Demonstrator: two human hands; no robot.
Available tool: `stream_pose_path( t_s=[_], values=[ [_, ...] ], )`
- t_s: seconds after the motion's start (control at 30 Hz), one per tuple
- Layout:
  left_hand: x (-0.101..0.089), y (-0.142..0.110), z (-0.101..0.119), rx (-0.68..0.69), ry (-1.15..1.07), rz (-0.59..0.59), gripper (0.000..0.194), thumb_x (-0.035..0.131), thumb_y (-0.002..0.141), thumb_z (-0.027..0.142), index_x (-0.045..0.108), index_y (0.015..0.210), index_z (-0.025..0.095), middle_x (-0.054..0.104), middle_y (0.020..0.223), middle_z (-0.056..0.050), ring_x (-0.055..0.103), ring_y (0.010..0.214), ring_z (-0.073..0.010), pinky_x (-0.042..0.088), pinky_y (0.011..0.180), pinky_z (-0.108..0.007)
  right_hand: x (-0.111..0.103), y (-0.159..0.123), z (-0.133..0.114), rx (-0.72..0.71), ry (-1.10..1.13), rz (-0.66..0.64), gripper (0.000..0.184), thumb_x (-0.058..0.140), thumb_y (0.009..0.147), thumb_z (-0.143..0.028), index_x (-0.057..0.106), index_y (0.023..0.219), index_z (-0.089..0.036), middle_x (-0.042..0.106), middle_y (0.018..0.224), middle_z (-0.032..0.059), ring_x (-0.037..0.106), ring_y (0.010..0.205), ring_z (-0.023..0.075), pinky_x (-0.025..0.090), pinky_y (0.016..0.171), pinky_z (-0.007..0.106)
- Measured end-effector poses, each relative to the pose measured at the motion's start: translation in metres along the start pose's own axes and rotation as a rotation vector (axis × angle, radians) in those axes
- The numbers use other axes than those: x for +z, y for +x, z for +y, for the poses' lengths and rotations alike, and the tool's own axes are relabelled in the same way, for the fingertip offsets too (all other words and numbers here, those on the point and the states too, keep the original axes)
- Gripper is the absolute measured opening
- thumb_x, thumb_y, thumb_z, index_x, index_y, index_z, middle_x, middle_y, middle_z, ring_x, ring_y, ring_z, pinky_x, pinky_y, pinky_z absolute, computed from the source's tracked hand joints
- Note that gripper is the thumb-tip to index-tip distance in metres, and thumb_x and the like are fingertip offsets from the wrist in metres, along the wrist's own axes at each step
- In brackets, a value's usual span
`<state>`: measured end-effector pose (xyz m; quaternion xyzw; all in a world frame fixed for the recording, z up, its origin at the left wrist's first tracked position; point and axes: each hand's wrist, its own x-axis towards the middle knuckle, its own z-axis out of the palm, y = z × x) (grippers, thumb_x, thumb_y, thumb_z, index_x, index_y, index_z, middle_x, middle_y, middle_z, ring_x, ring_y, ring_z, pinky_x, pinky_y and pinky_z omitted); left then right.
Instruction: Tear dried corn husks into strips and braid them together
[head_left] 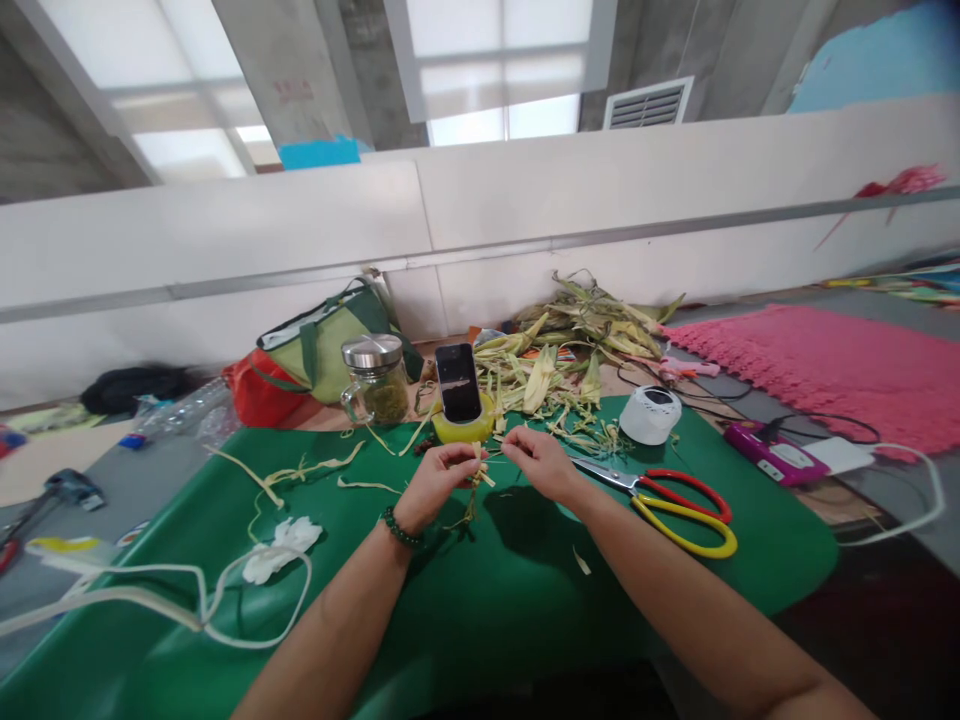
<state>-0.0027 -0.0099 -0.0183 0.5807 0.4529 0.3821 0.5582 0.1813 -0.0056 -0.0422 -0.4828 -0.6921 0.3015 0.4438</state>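
Both hands meet over the green mat [465,600]. My left hand [437,482], with a dark bead bracelet on the wrist, is closed in a pinch on a small bundle of dry corn husk strips [478,478]. My right hand [540,460] pinches a thin strand that runs to the same bundle. Loose ends of husk hang down below the left fingers. Just beyond the hands a phone [458,382] stands upright in a yellow holder [463,428].
Red and yellow scissors [675,500] lie right of my right hand. A heap of corn husks [577,340], a white round device [649,413], a lidded glass jar [377,380], a green bag [330,340], a pink knitted cloth [817,360], white cables and a husk flower [281,545] surround the mat.
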Motion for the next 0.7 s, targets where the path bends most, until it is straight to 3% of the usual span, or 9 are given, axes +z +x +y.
stream_pose_path(
  t_s=[0.1,0.17,0.27,0.33,0.4,0.5,0.7],
  values=[
    [-0.001,0.001,-0.001,0.042,0.037,0.025,0.033,0.074,0.059,0.042,0.066,0.07,0.013,0.069,0.08,-0.008,0.059,0.064,-0.0145,0.048,0.06,-0.026,-0.005,0.005,0.005,0.044,0.032,0.096,0.008,0.055,0.075,-0.025,0.06,0.072,-0.02,0.049,0.056,-0.0036,0.039,0.05,0.0108,0.029,0.05,0.023],
    [-0.001,0.003,-0.002,0.09,0.094,0.042,0.028,0.072,0.061,0.039,0.065,0.068,0.013,0.068,0.071,-0.006,0.058,0.061,-0.0142,0.047,0.059,-0.026,-0.007,0.005,0.006,0.027,0.089,0.125,0.016,0.057,0.073,-0.024,0.063,0.088,-0.021,0.057,0.07,-0.0014,0.039,0.049,0.0096,0.031,0.049,0.023],
    [0.002,0.003,-0.005,0.158,0.176,0.027,0.023,0.07,0.064,0.035,0.067,0.069,0.013,0.067,0.066,-0.005,0.057,0.06,-0.0143,0.045,0.058,-0.026,-0.003,0.001,0.003,0.018,0.261,-0.091,0.027,0.056,0.075,-0.026,0.062,0.102,-0.024,0.062,0.091,0.0017,0.043,0.048,0.0075,0.036,0.047,0.022],
    [0.003,0.002,-0.005,0.185,0.205,0.006,0.021,0.068,0.065,0.033,0.067,0.069,0.013,0.067,0.067,-0.005,0.057,0.06,-0.0146,0.045,0.059,-0.026,0.002,-0.001,0.001,0.047,0.305,-0.317,0.023,0.053,0.078,-0.027,0.063,0.098,-0.022,0.062,0.082,0.0013,0.047,0.046,0.0079,0.037,0.046,0.022],
    [0.005,0.0,-0.004,0.184,0.221,-0.005,0.021,0.067,0.066,0.033,0.066,0.069,0.013,0.066,0.065,-0.004,0.056,0.059,-0.0143,0.044,0.058,-0.025,0.004,-0.002,-0.001,0.055,0.239,-0.402,0.016,0.052,0.079,-0.027,0.065,0.085,-0.019,0.058,0.065,-0.001,0.048,0.046,0.0086,0.036,0.046,0.021],
    [0.005,-0.001,-0.002,0.152,0.238,-0.02,0.021,0.068,0.065,0.034,0.065,0.066,0.013,0.063,0.061,-0.003,0.054,0.055,-0.0134,0.043,0.055,-0.025,0.003,-0.001,-0.003,-0.02,0.074,-0.301,0.015,0.054,0.079,-0.026,0.062,0.069,-0.017,0.052,0.055,-0.0024,0.045,0.05,0.0095,0.033,0.049,0.021],
    [0.002,0.004,-0.003,0.023,0.171,-0.022,0.027,0.067,0.064,0.038,0.063,0.071,0.013,0.063,0.063,-0.003,0.057,0.059,-0.015,0.044,0.055,-0.025,-0.003,-0.008,-0.005,-0.182,-0.209,-0.131,0.018,0.047,0.085,-0.021,0.062,0.076,-0.015,0.06,0.073,0.0033,0.051,0.069,0.0139,0.035,0.063,0.026]
  ],
)
